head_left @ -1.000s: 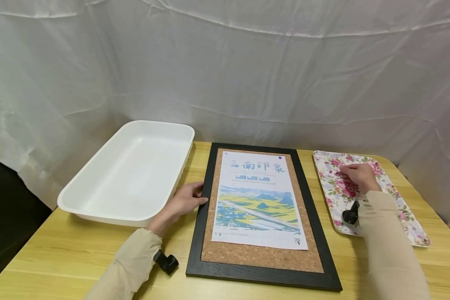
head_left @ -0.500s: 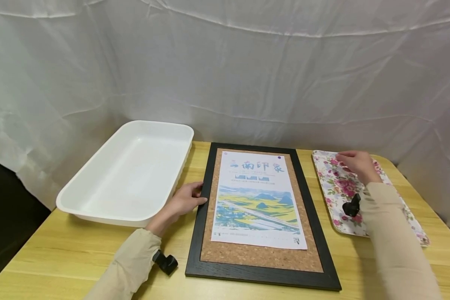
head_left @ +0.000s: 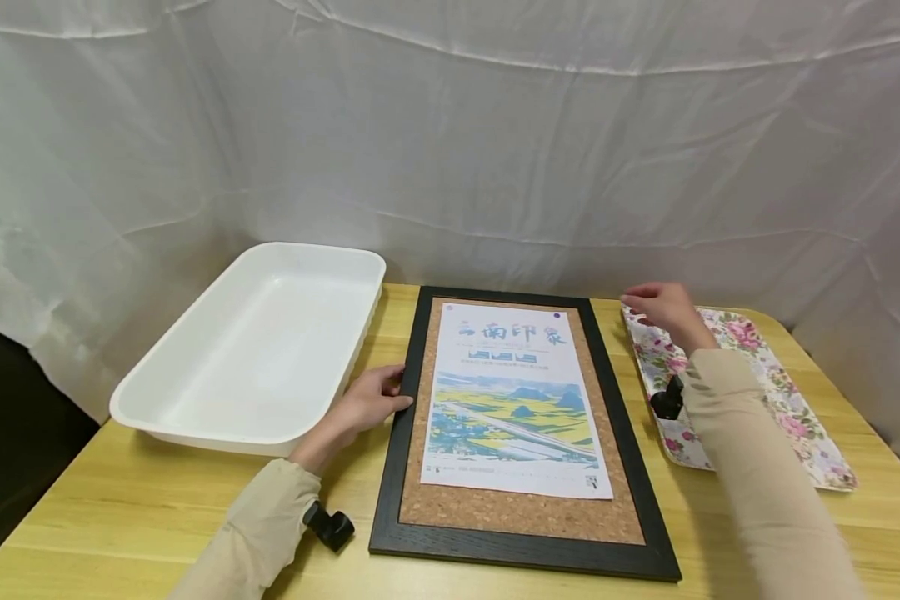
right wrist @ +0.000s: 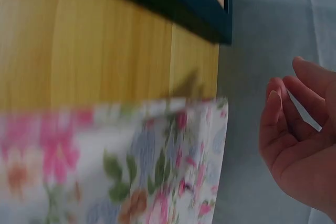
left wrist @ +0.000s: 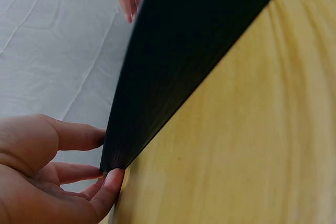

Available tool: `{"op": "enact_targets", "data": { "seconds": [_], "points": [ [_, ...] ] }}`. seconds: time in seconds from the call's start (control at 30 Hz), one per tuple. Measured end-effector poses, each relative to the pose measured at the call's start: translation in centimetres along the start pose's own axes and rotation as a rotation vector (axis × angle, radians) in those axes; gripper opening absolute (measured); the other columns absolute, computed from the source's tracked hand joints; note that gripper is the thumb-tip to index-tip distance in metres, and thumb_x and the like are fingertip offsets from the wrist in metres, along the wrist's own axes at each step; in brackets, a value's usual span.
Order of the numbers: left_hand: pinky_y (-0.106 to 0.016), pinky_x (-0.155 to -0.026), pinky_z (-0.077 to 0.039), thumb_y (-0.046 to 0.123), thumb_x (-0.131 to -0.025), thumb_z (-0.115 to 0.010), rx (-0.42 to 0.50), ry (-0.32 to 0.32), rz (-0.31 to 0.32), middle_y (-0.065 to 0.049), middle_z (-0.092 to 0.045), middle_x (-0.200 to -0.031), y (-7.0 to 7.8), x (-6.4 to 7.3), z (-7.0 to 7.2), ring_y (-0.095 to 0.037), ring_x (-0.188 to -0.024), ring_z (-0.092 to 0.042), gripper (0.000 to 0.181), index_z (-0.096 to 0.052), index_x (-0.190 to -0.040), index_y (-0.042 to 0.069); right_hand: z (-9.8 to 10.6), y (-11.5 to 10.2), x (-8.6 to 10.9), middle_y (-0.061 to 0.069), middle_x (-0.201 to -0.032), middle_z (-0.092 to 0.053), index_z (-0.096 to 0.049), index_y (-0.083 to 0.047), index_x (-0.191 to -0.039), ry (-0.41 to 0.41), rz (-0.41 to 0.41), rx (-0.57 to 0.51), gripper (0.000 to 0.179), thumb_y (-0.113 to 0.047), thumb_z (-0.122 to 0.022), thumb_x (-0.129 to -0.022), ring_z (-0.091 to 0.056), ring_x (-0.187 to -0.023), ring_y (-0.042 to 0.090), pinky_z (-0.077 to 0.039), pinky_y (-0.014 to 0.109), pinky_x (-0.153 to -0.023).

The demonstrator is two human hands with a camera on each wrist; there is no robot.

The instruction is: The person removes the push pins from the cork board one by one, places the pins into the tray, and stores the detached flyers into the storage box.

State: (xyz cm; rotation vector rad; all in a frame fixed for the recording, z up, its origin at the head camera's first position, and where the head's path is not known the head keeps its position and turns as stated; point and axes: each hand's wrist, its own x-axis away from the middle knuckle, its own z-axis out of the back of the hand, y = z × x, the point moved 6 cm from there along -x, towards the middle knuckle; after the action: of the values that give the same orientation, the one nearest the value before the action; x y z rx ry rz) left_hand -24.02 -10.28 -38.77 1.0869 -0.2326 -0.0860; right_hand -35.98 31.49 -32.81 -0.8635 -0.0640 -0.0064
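Wooden table (head_left: 105, 517), corkboard (head_left: 521, 517) touching parted left grip (head_left: 369, 400), apart from right grip (head_left: 665, 310), hold unclear

wood-grain table (head_left: 157, 533) | white basin (head_left: 247, 367): left of the left hand (head_left: 367, 398) | black-framed corkboard (head_left: 525, 522): edge in that hand's grip | floral tray (head_left: 795, 425): near the right hand (head_left: 667, 312)

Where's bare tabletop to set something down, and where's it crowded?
Bare tabletop shows front left, bordered by the white tray and left sleeve, and front right, by the floral tray and right sleeve. Crowded: narrow strip between framed corkboard and floral tray, the corkboard's left edge at the left hand, and the floral tray's back left corner at the right hand.
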Motion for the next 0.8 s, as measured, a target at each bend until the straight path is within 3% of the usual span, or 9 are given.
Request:
{"op": "enact_targets", "data": {
  "seconds": [0.1,0.47,0.67,0.8],
  "points": [
    [-0.035,-0.08,-0.046,0.001,-0.091,-0.062,0.001,0.0,-0.003,-0.017,-0.06,-0.117,0.0,0.0,0.0,-0.026,-0.1,-0.056,0.056,-0.042,-0.143,-0.006,-1.1,-0.6,-0.5,0.032,-0.129,-0.049,-0.05,0.012,-0.132,-0.008,0.006,-0.02,0.047,-0.024,-0.052,-0.101,-0.049,-0.116,0.043,-0.041,0.05,-0.096],
    [-0.036,-0.079,-0.045,0.002,-0.092,-0.062,-0.004,-0.001,0.0,-0.018,-0.06,-0.118,-0.3,-0.2,0.1,-0.027,-0.102,-0.056,0.058,-0.039,-0.144,-0.007,-4.9,-2.4,-1.6,0.03,-0.127,-0.05,-0.054,0.012,-0.127,-0.034,0.034,-0.042,0.038,-0.013,-0.056,-0.099,-0.05,-0.114,0.042,-0.041,0.051,-0.097],
    [-0.036,-0.079,-0.045,0.003,-0.092,-0.062,-0.001,-0.001,0.01,-0.018,-0.059,-0.12,-0.3,-0.2,0.0,-0.027,-0.103,-0.056,0.058,-0.039,-0.145,-0.005,-6.2,-1.1,-3.2,0.023,-0.119,-0.058,-0.06,0.008,-0.123,0.003,0.048,-0.027,0.036,-0.016,-0.061,-0.096,-0.058,-0.101,0.031,-0.05,0.033,-0.081],
    [-0.035,-0.079,-0.045,0.002,-0.092,-0.062,0.0,0.001,0.002,-0.017,-0.06,-0.119,-0.2,-0.3,0.0,-0.027,-0.102,-0.056,0.057,-0.04,-0.144,-0.004,-6.7,-1.7,-2.8,0.022,-0.117,-0.06,-0.062,0.007,-0.121,0.035,-0.016,-0.014,0.033,-0.014,-0.06,-0.096,-0.059,-0.095,0.027,-0.05,0.028,-0.074]
  ]
}}
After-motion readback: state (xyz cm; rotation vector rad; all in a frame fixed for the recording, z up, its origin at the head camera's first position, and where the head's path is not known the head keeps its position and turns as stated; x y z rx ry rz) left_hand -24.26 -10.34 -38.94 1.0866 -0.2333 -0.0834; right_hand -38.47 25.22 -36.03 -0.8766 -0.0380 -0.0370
